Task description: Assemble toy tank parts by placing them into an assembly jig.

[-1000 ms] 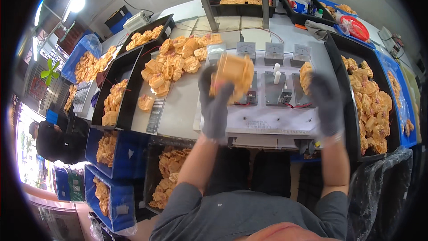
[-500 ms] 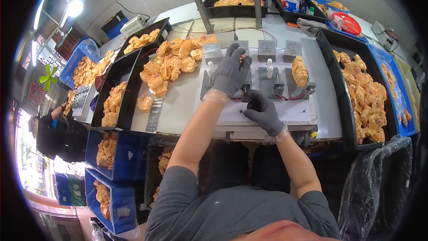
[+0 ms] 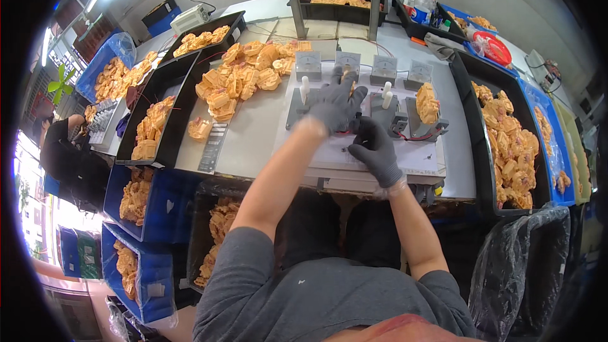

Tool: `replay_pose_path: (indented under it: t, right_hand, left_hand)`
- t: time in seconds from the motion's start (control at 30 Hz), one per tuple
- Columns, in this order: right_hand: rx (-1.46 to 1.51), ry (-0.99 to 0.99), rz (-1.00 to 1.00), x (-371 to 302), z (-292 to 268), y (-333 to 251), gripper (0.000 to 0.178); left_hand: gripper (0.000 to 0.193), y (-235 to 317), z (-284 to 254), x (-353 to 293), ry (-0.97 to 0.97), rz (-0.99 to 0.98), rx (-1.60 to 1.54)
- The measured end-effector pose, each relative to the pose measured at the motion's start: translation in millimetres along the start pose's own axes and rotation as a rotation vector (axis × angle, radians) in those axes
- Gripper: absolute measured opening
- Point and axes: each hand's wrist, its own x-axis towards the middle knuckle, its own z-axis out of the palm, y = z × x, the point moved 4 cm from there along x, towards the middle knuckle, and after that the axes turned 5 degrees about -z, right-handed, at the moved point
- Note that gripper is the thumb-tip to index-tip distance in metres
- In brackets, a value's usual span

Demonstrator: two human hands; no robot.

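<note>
The left hand point(image 3: 339, 101), gloved in grey, reaches over the second fixture from the left on the white board point(image 3: 329, 157); a bit of tan shows between its blurred fingers, but I cannot tell whether it grasps a part. The right hand point(image 3: 375, 149) is curled at the fixture's near side, thumb and forefinger close together; whether they pinch anything is hidden. A tan plastic part point(image 3: 427, 102) stands on the rightmost fixture point(image 3: 423, 128), right of both hands. Upright meters point(image 3: 384, 66) line the board's far edge, bounding the reach. On the right, a strip of grey tabletop point(image 3: 461, 171) separates the board from a black bin point(image 3: 482, 145). On the left, wider tabletop stretches toward another black bin point(image 3: 182, 114), with a tan heap point(image 3: 244, 79) at its far end.
</note>
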Motion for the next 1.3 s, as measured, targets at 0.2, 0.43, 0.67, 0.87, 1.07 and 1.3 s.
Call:
replay_pose_path:
  t: [0.2,0.43,0.67,0.87,1.07,1.3]
  right_hand:
    - [-0.646,-0.016,-0.048,1.7,12.9,1.6,0.036]
    - [-0.655,-0.003,-0.120,-6.8,4.5,-25.8,0.027]
    - [-1.146,0.429,-0.226,-53.8,-116.7,-40.1,0.021]
    - [-1.154,0.575,-0.307,-56.3,-122.5,-27.8,0.016]
    - [-1.145,0.540,-0.255,-56.4,-132.5,-19.9,0.013]
    - [-1.144,0.567,-0.267,-59.4,-130.0,-22.5,0.017]
  left_hand:
    - [0.034,-17.0,4.8,-86.7,0.476,0.239,-0.612]
    - [0.026,-44.2,33.0,-91.4,0.199,-0.316,-1.207]
    - [0.023,-42.5,38.0,-88.5,0.183,-0.333,-1.182]
    - [0.021,-52.3,42.4,-88.5,0.268,-0.292,-1.222]
    - [0.020,-47.3,41.9,-86.9,0.254,-0.286,-1.189]
    - [0.021,-48.7,41.9,-88.3,0.255,-0.277,-1.175]
